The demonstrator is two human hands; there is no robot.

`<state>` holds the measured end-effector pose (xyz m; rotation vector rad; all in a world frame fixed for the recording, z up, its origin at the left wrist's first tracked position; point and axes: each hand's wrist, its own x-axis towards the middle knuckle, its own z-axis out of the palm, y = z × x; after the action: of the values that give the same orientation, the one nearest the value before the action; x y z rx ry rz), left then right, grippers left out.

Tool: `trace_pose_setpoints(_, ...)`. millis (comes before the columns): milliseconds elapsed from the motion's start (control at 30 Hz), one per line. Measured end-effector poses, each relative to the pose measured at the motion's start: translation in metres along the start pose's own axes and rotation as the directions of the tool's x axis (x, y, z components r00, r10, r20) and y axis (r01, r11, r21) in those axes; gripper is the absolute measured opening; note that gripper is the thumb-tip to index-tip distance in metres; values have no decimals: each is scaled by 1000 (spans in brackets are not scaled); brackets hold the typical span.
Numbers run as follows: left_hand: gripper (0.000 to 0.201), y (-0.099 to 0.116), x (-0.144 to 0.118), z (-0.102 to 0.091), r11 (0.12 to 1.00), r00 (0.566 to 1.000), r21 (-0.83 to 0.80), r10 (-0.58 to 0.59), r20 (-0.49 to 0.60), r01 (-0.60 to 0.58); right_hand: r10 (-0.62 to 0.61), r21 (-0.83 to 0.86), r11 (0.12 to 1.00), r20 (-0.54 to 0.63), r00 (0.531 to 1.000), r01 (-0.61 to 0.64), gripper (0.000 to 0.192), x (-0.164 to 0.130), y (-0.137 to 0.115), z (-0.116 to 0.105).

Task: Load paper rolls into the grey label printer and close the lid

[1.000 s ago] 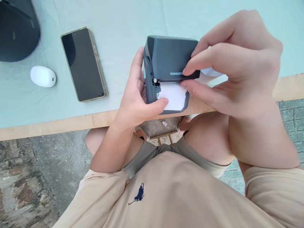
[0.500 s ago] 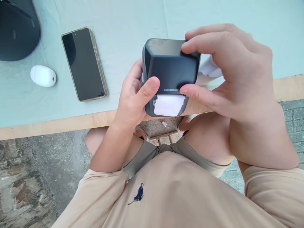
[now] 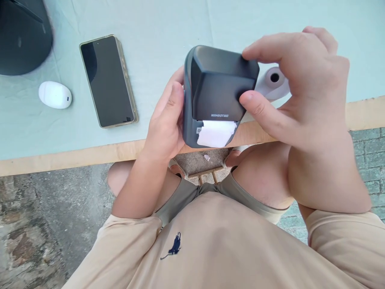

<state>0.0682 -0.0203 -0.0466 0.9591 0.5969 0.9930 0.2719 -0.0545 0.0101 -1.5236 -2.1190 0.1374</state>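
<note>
At the far left of the pale green cloth-covered table, a dark rounded object sits cut off by the frame's edge, too little of it showing to tell what it is. Just below it lies a small white oval plastic device, and to its right a black-screened smartphone in a gold-edged case lies flat, face up, slightly turned. A bare wooden strip runs along the table's near edge.

Further right, the person's left hand is wrapped around the left side of a dark grey, boxy label printer with small white lettering on its lid, thumb lying up along the side wall and fingers hidden behind. The printer is held at the table's near edge, above the person's lap, with its lid down. A short torn tongue of white label paper sticks out of the slot under the lid, curling toward the person.

The right hand closes on the printer's lid from the right: forefinger across the top far corner, thumb pressed on the lid's right face. Just behind that hand, a white roll of paper with a dark core hole lies on the cloth, partly hidden by the fingers.
</note>
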Motion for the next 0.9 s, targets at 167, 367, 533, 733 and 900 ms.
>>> trace_pose_setpoints(167,43,-10,7,-9,998,996,-2,67,65,-67,4,-8,1000,-5,1000,-4,44,-1,-1,1)
trace_pose_setpoints(367,44,-4,-2,1,999,998,-41,19,-67,-21,-56,-19,998,-52,997,55,44,0,-4,6)
trace_pose_setpoints(533,51,5,-7,9,999,989,-51,-19,-145,11,-108,10,994,-116,987,109,39,2,-4,9)
trace_pose_setpoints(733,41,-2,-5,4,998,982,-57,4,-188,-15,-160,-8,987,-28,987,160,61,0,0,7)
trace_pose_setpoints(900,48,4,-3,8,985,999,-173,-30,-45,22,-185,20,982,-39,982,186,64,0,-1,2)
